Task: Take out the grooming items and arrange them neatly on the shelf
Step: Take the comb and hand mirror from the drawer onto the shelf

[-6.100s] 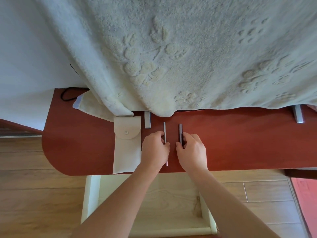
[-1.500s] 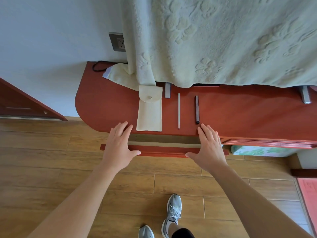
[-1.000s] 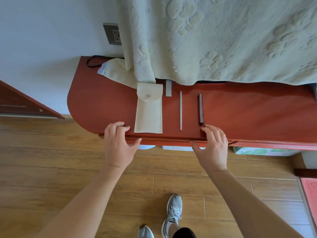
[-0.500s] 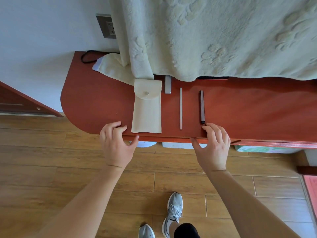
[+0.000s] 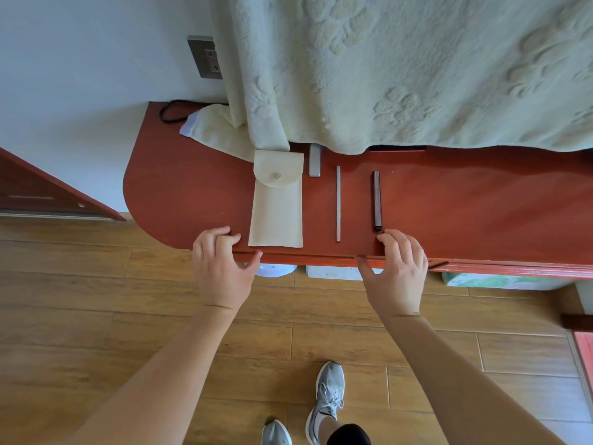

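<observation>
Wooden floor (image 5: 96, 300) runs under a red-brown shelf (image 5: 465, 203) against a white wall, and a cream fleece blanket (image 5: 401, 75) hangs over the shelf's back edge. Both hands are at the front lip. The left hand (image 5: 221, 268) and the right hand (image 5: 398, 271) each have bent fingers resting on top and the thumb against the face below, so they pinch the edge and hold none of the grooming items.

The pouch (image 5: 277, 207) is the biggest item and lies just beyond and to the right of the left hand's fingers. It looks like soft, limp cloth that would weigh little and sag if lifted by one corner, so it is best taken across its width near the flap. It is cream and rectangular, with a rounded flap and a single snap.

The dark stick (image 5: 377, 200) has its near end almost touching the right hand's fingertips. It is probably rigid and light but prone to rolling, so pinch it at mid-length. It is slim, dark brown and straight.

The pale stick (image 5: 338, 203) lies between the hands, parallel to the dark one. It is thinner and flatter, likely stiff, and hard to lift off the surface, so a fingernail under one end would help.

The grey piece (image 5: 315, 160) is far beyond both hands at the blanket's hem. It is short and looks like metal, and part of it is hidden.
</observation>
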Demonstrator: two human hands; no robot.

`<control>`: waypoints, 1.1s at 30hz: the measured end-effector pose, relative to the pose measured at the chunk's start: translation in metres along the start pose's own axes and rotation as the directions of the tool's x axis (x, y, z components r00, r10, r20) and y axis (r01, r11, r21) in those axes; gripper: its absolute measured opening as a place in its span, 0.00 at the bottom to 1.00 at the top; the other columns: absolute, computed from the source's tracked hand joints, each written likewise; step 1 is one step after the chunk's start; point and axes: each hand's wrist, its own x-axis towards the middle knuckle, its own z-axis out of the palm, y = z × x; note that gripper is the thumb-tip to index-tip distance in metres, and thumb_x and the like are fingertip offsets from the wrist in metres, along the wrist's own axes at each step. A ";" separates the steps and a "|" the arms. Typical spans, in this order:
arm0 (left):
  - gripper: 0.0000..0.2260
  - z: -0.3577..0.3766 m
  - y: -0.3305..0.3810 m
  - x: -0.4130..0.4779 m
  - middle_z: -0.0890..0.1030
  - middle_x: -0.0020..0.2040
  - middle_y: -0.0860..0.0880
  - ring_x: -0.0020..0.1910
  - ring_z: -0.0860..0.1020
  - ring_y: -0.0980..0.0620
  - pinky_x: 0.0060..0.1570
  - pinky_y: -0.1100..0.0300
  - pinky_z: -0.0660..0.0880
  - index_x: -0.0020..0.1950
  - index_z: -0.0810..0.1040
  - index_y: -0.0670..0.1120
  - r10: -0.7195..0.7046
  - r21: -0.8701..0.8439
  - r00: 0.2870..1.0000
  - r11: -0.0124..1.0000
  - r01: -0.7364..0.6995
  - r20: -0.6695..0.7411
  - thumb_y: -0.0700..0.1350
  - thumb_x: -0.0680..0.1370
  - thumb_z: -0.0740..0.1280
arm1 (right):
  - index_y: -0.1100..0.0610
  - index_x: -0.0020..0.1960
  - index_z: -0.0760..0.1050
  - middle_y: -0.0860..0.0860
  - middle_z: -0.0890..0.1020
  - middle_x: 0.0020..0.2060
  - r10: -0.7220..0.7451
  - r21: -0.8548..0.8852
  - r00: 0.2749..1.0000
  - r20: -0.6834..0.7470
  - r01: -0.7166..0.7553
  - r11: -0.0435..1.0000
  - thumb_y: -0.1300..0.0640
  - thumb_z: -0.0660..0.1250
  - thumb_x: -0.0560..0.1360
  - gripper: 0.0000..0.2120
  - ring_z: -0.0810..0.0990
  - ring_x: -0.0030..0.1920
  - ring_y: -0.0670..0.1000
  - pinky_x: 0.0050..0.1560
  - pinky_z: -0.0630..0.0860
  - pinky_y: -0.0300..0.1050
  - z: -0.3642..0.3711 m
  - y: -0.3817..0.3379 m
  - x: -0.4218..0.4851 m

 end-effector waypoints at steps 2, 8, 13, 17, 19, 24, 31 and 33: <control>0.20 -0.002 0.002 -0.001 0.78 0.56 0.42 0.60 0.73 0.41 0.62 0.47 0.72 0.52 0.79 0.40 -0.018 -0.002 1.000 1.000 0.018 0.021 0.48 0.67 0.81 | 0.60 0.58 0.77 0.54 0.79 0.59 0.012 -0.005 1.000 0.026 -0.012 1.000 0.55 0.77 0.67 0.22 0.72 0.63 0.57 0.63 0.66 0.54 -0.004 -0.002 0.000; 0.24 -0.017 0.011 0.004 0.77 0.60 0.44 0.63 0.72 0.42 0.64 0.46 0.72 0.57 0.78 0.42 -0.078 0.012 0.987 0.997 0.077 0.144 0.51 0.67 0.80 | 0.58 0.63 0.75 0.52 0.76 0.64 0.012 -0.057 0.976 0.216 0.000 0.998 0.54 0.76 0.69 0.25 0.70 0.66 0.57 0.67 0.66 0.55 -0.020 -0.003 0.003; 0.33 -0.039 0.020 0.007 0.75 0.66 0.45 0.67 0.70 0.45 0.66 0.47 0.72 0.68 0.71 0.43 -0.080 -0.069 0.967 0.993 0.100 0.243 0.52 0.68 0.79 | 0.57 0.68 0.71 0.51 0.72 0.68 -0.001 -0.114 0.923 0.384 0.048 0.992 0.47 0.73 0.71 0.30 0.66 0.69 0.55 0.70 0.65 0.53 -0.041 -0.006 0.011; 0.35 -0.058 0.037 0.012 0.68 0.75 0.45 0.75 0.64 0.46 0.74 0.44 0.64 0.74 0.66 0.44 -0.035 -0.070 0.947 0.996 0.060 0.318 0.56 0.73 0.74 | 0.55 0.74 0.64 0.51 0.66 0.73 0.026 -0.115 0.878 0.477 0.032 0.993 0.40 0.70 0.73 0.35 0.61 0.74 0.53 0.74 0.61 0.52 -0.061 -0.017 0.018; 0.35 -0.068 0.048 0.017 0.63 0.78 0.46 0.78 0.59 0.47 0.77 0.44 0.58 0.77 0.64 0.45 -0.022 -0.059 0.934 0.997 0.046 0.357 0.57 0.75 0.72 | 0.53 0.76 0.60 0.50 0.62 0.75 0.028 -0.105 0.867 0.498 0.028 0.994 0.39 0.68 0.74 0.37 0.57 0.76 0.53 0.75 0.59 0.52 -0.074 -0.026 0.023; 0.34 -0.098 0.072 0.042 0.59 0.80 0.47 0.79 0.56 0.48 0.78 0.45 0.56 0.79 0.61 0.46 -0.022 -0.050 0.922 0.998 0.045 0.387 0.57 0.77 0.68 | 0.52 0.79 0.54 0.49 0.55 0.78 0.000 -0.087 0.846 0.533 0.055 0.995 0.36 0.62 0.76 0.38 0.50 0.78 0.53 0.77 0.53 0.52 -0.112 -0.048 0.048; 0.31 -0.151 0.108 0.067 0.57 0.81 0.45 0.80 0.53 0.46 0.78 0.49 0.52 0.80 0.59 0.45 0.019 -0.006 0.890 1.000 -0.019 0.455 0.57 0.81 0.62 | 0.53 0.79 0.54 0.50 0.55 0.79 0.002 -0.110 0.822 0.570 0.074 0.991 0.36 0.54 0.79 0.34 0.50 0.79 0.52 0.76 0.50 0.49 -0.164 -0.076 0.080; 0.29 -0.170 0.121 0.072 0.59 0.80 0.45 0.79 0.55 0.46 0.77 0.50 0.53 0.78 0.61 0.44 0.043 0.005 0.894 0.999 -0.050 0.446 0.56 0.81 0.61 | 0.53 0.79 0.54 0.49 0.56 0.79 0.002 -0.106 0.823 0.569 0.071 0.992 0.38 0.53 0.80 0.33 0.51 0.78 0.52 0.76 0.51 0.49 -0.182 -0.085 0.085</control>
